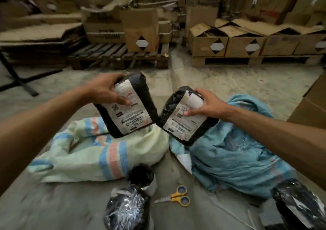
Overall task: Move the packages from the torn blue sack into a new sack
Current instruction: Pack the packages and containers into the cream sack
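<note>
The left hand grasps one black package with a white label; the right hand grasps a second black package, above the torn blue sack.

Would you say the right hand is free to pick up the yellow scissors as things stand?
Probably not yet: the right hand already grips a black package, though the scissors lie uncovered on the floor, nothing on them.

Two hands show, the left hand and the right hand, each holding one black package. Three more black packages lie on the floor, five altogether. Two sacks lie there: one blue sack, one pale striped sack. One pair of scissors. Two pallets carry cardboard boxes.
</note>
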`<state>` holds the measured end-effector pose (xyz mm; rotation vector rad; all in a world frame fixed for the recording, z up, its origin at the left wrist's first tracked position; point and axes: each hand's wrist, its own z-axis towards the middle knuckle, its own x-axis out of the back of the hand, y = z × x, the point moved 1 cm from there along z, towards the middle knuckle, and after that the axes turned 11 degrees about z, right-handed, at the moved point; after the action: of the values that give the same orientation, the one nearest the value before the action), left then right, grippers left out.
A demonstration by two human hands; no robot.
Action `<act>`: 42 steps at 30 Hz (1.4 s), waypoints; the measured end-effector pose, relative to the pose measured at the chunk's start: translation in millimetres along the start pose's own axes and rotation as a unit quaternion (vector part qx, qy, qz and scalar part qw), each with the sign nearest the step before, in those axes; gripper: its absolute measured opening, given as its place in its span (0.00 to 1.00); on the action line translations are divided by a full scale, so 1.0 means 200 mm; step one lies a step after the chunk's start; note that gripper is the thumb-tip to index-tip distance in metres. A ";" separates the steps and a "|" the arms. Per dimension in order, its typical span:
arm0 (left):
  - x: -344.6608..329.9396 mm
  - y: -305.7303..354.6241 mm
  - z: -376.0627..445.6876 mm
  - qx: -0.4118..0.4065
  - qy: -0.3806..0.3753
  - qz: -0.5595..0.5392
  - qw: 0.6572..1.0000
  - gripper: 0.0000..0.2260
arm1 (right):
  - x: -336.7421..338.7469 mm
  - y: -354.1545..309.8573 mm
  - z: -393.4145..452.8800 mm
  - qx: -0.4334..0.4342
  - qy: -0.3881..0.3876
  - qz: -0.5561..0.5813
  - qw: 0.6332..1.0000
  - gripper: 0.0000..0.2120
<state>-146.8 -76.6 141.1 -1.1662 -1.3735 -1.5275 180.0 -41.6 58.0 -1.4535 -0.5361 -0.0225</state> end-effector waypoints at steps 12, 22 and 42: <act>-0.07 -0.80 0.20 0.107 0.032 0.052 0.992 0.30 | -0.75 -0.03 0.71 0.079 0.009 -0.055 0.995 0.29; -0.46 -1.10 0.30 0.068 -0.075 0.123 0.987 0.32 | -1.09 0.09 0.93 -0.028 -0.281 -0.274 0.919 0.30; -0.90 -1.27 0.31 0.123 -0.245 0.199 0.941 0.38 | -1.39 0.45 1.07 -0.135 -0.225 -0.448 0.854 0.53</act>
<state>-325.5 12.6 -105.9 -1.6102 -1.4710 -0.7817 -106.1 88.9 -121.5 -1.3545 -1.6235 -0.5264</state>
